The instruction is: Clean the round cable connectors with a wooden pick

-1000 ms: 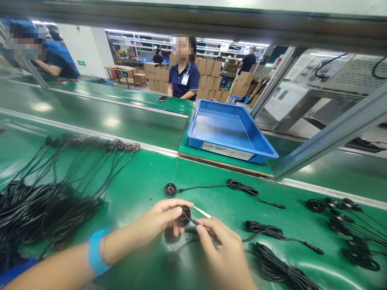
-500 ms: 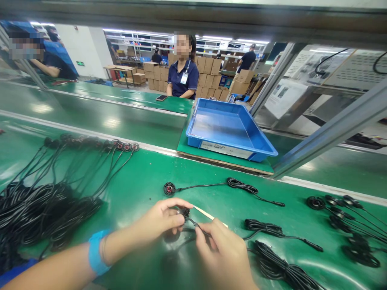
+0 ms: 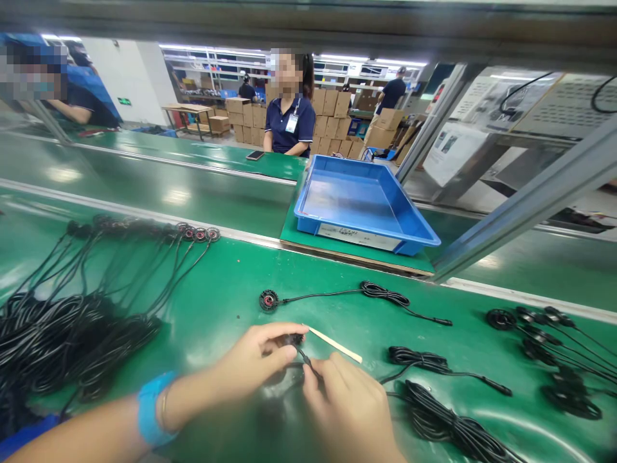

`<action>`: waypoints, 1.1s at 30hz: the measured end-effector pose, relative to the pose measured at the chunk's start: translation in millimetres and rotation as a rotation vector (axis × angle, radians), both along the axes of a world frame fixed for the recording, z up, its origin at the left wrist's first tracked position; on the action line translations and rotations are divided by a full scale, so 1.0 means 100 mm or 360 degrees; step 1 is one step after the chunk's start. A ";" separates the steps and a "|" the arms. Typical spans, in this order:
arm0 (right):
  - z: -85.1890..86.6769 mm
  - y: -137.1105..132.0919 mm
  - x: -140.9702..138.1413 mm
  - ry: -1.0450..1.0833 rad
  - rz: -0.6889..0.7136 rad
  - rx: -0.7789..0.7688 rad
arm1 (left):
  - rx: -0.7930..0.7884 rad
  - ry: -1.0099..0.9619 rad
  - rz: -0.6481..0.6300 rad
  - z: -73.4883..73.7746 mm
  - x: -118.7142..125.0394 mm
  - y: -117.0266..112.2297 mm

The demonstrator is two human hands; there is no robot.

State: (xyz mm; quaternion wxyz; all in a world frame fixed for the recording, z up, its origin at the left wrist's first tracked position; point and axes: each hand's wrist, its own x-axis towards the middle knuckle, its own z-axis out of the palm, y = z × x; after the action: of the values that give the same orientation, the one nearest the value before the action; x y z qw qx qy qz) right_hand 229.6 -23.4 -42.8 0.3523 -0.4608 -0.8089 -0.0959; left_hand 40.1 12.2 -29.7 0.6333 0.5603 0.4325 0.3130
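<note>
Between thumb and fingers, my left hand [image 3: 263,360] grips a small round black toothed part [image 3: 295,339], mostly covered by the fingers. A black cable [image 3: 303,355] runs out of that part, and my right hand [image 3: 349,402] pinches it close by. Behind my right hand a thin pale stick [image 3: 336,345] lies on the green bench. Farther back rests a black ring-shaped part with a red centre [image 3: 268,300], its cable ending in a tied coil [image 3: 385,294]. Two more coiled black cables, one coil [image 3: 418,360] and a bigger coil [image 3: 448,418], lie right of my right hand.
A large pile of black cables [image 3: 72,334] with round ends covers the left of the bench. A blue tray [image 3: 366,241] stands on a raised board beyond. More round black parts [image 3: 501,319] lie at right, near a slanted metal post [image 3: 530,206]. A person [image 3: 290,125] sits opposite.
My right hand has shifted slightly left along the cable, closer to my left hand. More of the pale stick shows now. The left hand keeps its grip on the round part.
</note>
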 end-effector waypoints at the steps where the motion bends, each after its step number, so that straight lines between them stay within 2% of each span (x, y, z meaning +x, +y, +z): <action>1: 0.00 0.00 -0.01 -0.0006 -0.0001 0.0012 | -0.0039 -0.0012 -0.0002 0.00 0.01 -0.01; 9: -0.08 -0.02 -0.05 -0.0194 0.0048 0.0123 | -0.0173 -0.0293 0.0056 -0.04 0.06 -0.04; 15: -0.11 -0.03 -0.01 -0.0373 0.0073 0.0146 | -0.0220 -0.0273 0.0066 -0.07 0.03 -0.02; 27: -0.12 -0.06 -0.05 -0.0312 0.0035 0.0057 | -0.0173 -0.0211 0.0108 -0.07 0.07 -0.03; 33: -0.12 -0.05 -0.05 -0.0299 0.0075 0.0111 | -0.0223 -0.0249 0.0106 -0.07 0.04 -0.02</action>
State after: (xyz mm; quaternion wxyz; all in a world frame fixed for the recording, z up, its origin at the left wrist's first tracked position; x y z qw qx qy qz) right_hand 225.0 -28.2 -54.5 0.2929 -0.4180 -0.8452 -0.1584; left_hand 44.1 10.0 -36.8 0.6921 0.4739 0.4208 0.3456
